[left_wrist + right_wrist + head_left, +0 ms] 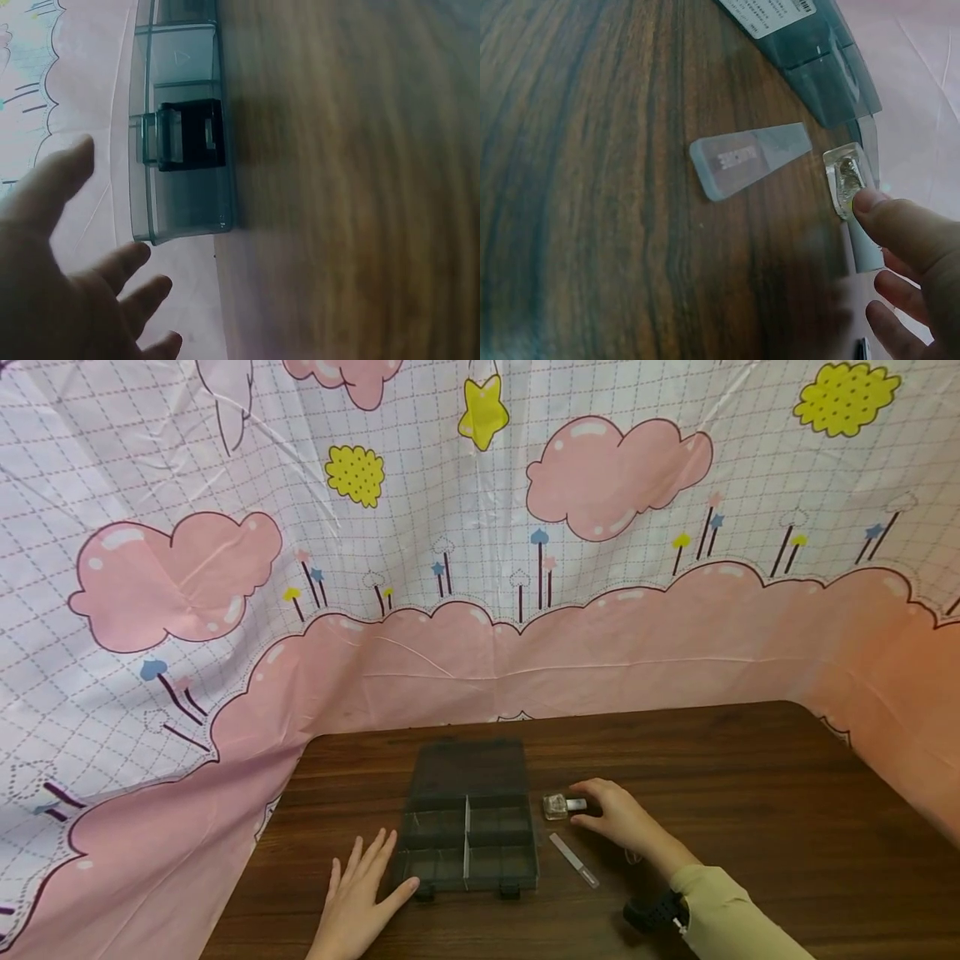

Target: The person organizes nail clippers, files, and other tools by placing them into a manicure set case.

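A small nail polish bottle (pixel 555 807) with glittery contents lies on its side, its pale cap (pixel 865 247) pointing right. My right hand (pixel 618 814) is around the cap, thumb on the near side and fingers on the far side, with a gap showing in the head view. In the right wrist view the thumb overlaps the bottle's neck. A dark translucent divided case (pixel 501 864) stands with its lid (pixel 468 768) tipped back. Beside its front left corner my left hand (pixel 358 893) spreads its fingers, thumb close to a black latch (pixel 191 135).
A flat pale strip (pixel 574 860) like a nail file lies right of the case. A small clear loop (pixel 632 857) sits beneath the right wrist. The brown wood table (pixel 712 760) ends at a patterned curtain (pixel 480 668) behind. A printed label (pixel 769 11) shows on the case.
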The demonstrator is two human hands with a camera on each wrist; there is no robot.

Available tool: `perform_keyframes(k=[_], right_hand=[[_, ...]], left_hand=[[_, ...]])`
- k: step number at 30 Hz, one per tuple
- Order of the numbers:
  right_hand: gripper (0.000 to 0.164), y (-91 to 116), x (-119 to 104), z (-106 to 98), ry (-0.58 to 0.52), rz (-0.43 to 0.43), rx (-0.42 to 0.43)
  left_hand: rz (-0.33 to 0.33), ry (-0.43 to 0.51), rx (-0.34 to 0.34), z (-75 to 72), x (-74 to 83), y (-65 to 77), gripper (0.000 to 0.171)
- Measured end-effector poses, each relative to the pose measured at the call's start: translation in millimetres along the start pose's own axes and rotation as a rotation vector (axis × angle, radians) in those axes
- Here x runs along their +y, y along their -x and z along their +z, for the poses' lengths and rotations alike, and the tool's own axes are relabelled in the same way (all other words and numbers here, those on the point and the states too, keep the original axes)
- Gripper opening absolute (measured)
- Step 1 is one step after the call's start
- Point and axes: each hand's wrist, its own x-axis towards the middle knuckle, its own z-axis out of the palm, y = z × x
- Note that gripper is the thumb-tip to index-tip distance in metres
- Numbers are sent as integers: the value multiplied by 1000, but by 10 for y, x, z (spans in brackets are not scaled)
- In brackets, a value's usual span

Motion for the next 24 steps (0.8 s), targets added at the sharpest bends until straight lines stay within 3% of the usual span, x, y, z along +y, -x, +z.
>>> perform_keyframes(k=[6, 13, 24], right_hand=[[40, -29, 42, 53, 19, -19, 12], [34, -43, 79, 98, 58, -44, 52], [27, -83, 90, 158, 27, -39, 67]], left_hand=[[32, -91, 30, 40, -27, -3, 84], [72, -110, 35, 72, -17, 2, 84], [95, -144, 65, 131, -66, 13, 84]])
